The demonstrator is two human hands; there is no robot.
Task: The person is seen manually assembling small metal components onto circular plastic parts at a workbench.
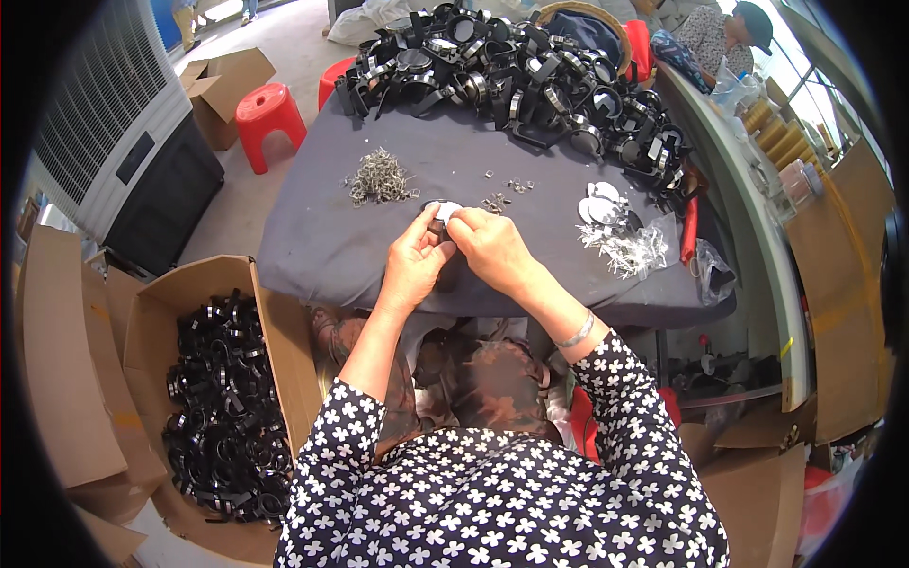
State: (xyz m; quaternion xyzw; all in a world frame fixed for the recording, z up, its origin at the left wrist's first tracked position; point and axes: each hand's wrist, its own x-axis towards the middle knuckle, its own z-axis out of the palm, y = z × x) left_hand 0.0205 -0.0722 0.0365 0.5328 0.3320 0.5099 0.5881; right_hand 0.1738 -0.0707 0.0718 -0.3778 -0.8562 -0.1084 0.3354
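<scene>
Over the near part of the cloth-covered table, my two hands meet around one watch. Its round white face or disc shows between the fingertips, with a bit of dark strap below it. My left hand grips it from the left, thumb and fingers closed on it. My right hand pinches at its right side; the fingers cover what they press on. Just beyond the hands lie several loose small metal buckles. A heap of similar small metal pieces sits to the left.
A large pile of black-strapped watches covers the table's far side. White discs and small white plastic pieces lie on the right. More watches fill a cardboard box at lower left. A red stool and a person are farther off.
</scene>
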